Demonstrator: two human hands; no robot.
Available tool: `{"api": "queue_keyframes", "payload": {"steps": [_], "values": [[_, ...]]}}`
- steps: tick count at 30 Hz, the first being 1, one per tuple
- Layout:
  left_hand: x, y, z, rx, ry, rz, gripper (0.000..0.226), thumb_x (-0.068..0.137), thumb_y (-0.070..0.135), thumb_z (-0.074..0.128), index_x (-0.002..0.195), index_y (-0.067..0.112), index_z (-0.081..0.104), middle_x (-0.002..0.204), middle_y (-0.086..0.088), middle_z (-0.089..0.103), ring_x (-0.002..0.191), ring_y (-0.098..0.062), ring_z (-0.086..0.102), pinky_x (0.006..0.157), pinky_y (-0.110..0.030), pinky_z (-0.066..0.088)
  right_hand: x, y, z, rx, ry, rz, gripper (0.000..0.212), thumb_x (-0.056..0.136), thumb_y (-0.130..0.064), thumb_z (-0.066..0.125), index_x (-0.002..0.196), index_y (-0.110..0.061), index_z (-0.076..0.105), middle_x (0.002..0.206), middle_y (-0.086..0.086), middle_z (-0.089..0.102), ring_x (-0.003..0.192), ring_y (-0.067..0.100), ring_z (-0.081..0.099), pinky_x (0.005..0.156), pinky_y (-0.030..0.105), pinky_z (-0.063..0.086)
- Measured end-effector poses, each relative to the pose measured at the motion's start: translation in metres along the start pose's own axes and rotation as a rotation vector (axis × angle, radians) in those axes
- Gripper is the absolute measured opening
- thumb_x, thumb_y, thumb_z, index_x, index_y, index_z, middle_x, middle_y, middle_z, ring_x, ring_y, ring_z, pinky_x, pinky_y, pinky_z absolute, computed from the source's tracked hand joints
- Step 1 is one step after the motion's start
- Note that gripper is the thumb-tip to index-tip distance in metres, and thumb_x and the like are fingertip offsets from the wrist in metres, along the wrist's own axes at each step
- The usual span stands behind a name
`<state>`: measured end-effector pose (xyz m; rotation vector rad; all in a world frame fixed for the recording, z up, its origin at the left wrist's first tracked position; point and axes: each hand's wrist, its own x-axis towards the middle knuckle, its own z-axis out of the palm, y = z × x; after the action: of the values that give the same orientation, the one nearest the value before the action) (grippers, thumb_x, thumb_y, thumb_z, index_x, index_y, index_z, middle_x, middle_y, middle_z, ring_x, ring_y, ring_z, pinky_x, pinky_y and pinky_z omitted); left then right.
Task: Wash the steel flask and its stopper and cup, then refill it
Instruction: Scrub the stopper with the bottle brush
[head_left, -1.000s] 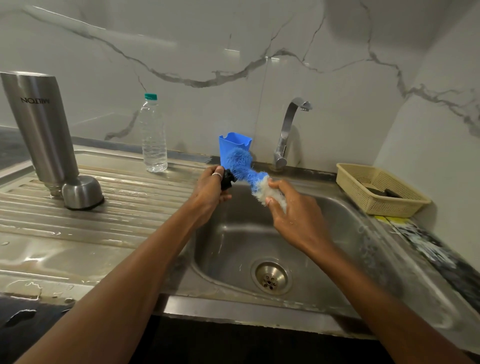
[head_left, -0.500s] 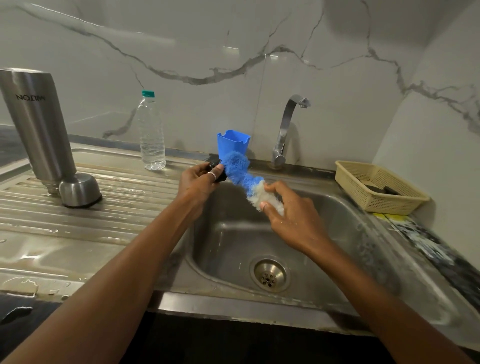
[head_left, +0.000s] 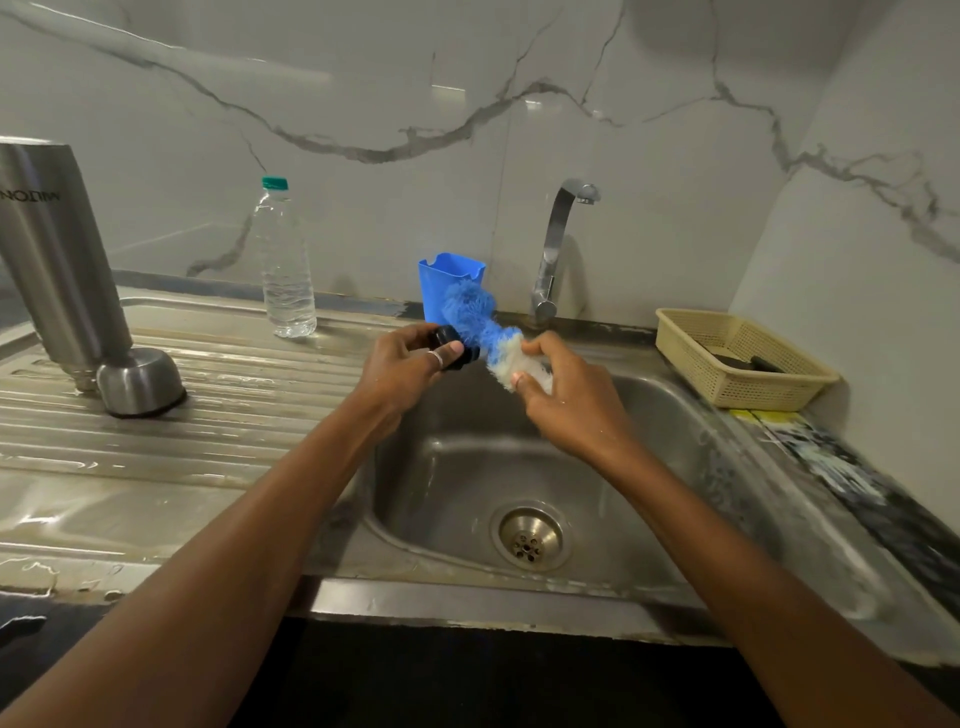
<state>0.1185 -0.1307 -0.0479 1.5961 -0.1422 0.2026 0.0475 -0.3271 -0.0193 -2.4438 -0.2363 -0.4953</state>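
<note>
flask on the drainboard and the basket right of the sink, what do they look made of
The flask looks like brushed stainless steel: a grey satin sheen with long soft highlights. The basket looks like matte beige plastic, judging by its even moulded lattice walls, though the finish is hard to confirm.

A tall brushed-steel flask stands upside down, leaning slightly, on the wet ribbed draining board at far left. A small domed steel cup sits mouth-down right beside its neck. The left hand pinches a round black stopper, which touches a fluffy blue brush.
</note>
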Motion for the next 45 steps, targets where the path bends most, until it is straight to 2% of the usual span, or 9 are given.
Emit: {"api": "queue_keyframes", "payload": {"steps": [4,11,14,21,26,29,35,41,45], "values": [[0.006,-0.003,-0.015,-0.028,0.089,-0.005,0.026,0.088,0.023,0.079,0.113,0.020,0.074,0.103,-0.004,0.078,0.103,-0.026,0.074,0.098,-0.050,0.057,-0.014,0.004,-0.005,-0.002,-0.063,0.004,0.031,0.096,-0.030,0.063,0.126,-0.031,0.056,0.113,-0.005,0.065,0.085,0.016,0.066,0.071,0.031,0.051],[0.002,0.002,-0.006,0.103,0.030,0.041,0.050,0.077,0.041,0.080,0.124,0.026,0.071,0.116,0.002,0.074,0.103,-0.019,0.073,0.097,-0.046,0.058,-0.003,0.002,-0.004,0.022,-0.022,0.038,0.029,0.095,-0.028,0.061,0.124,-0.029,0.056,0.116,0.000,0.068,0.086,0.021,0.065,0.070,0.029,0.044],[0.005,0.000,-0.018,0.075,0.080,0.026,0.041,0.087,0.030,0.080,0.126,0.022,0.070,0.118,0.000,0.073,0.104,-0.020,0.073,0.096,-0.044,0.058,-0.014,0.004,-0.007,0.006,-0.059,0.018,0.029,0.095,-0.028,0.062,0.123,-0.030,0.056,0.112,-0.003,0.068,0.079,0.019,0.066,0.070,0.037,0.055],[-0.003,0.003,-0.007,-0.098,-0.051,-0.015,0.043,0.093,0.007,0.072,0.135,0.007,0.060,0.133,-0.012,0.061,0.107,-0.028,0.072,0.076,-0.026,0.061,-0.005,0.003,-0.003,-0.022,-0.024,0.013,0.031,0.097,-0.028,0.058,0.129,-0.028,0.054,0.113,0.001,0.068,0.083,0.019,0.059,0.062,0.028,0.038],[-0.003,0.006,-0.005,-0.256,-0.046,-0.075,0.046,0.088,0.008,0.076,0.131,0.006,0.059,0.126,-0.015,0.066,0.110,-0.030,0.071,0.079,-0.031,0.061,-0.007,0.004,-0.006,-0.033,-0.009,0.003,0.030,0.098,-0.029,0.059,0.128,-0.029,0.055,0.111,0.000,0.068,0.077,0.015,0.056,0.056,0.014,0.032],[-0.001,0.004,-0.004,-0.283,0.009,-0.094,0.043,0.085,0.011,0.080,0.123,0.007,0.061,0.121,-0.016,0.069,0.105,-0.031,0.073,0.079,-0.034,0.062,-0.008,0.000,-0.005,-0.042,-0.026,-0.026,0.031,0.097,-0.027,0.060,0.128,-0.028,0.055,0.113,0.001,0.069,0.079,0.016,0.058,0.058,0.022,0.037],[0.003,0.003,-0.010,-0.301,0.095,-0.130,0.044,0.085,0.007,0.081,0.125,0.014,0.062,0.115,-0.017,0.072,0.104,-0.032,0.074,0.097,-0.045,0.058,-0.014,-0.005,-0.007,-0.092,-0.051,-0.060,0.031,0.097,-0.028,0.060,0.127,-0.029,0.053,0.114,-0.002,0.069,0.088,0.017,0.062,0.068,0.028,0.040],[0.000,0.000,0.002,-0.233,-0.083,-0.129,0.042,0.089,0.011,0.077,0.129,0.004,0.064,0.119,-0.015,0.073,0.107,-0.025,0.073,0.089,-0.034,0.061,-0.005,-0.006,-0.005,-0.084,-0.032,-0.023,0.031,0.098,-0.028,0.057,0.129,-0.027,0.051,0.115,0.002,0.068,0.081,0.019,0.056,0.056,0.023,0.033],[0.003,0.005,-0.012,-0.121,0.054,-0.122,0.040,0.090,0.021,0.078,0.127,0.016,0.064,0.116,-0.002,0.073,0.106,-0.016,0.070,0.086,-0.033,0.058,-0.012,-0.005,-0.010,-0.084,-0.052,-0.040,0.030,0.097,-0.030,0.060,0.126,-0.030,0.053,0.106,-0.007,0.065,0.078,0.012,0.059,0.057,0.018,0.038]]}}
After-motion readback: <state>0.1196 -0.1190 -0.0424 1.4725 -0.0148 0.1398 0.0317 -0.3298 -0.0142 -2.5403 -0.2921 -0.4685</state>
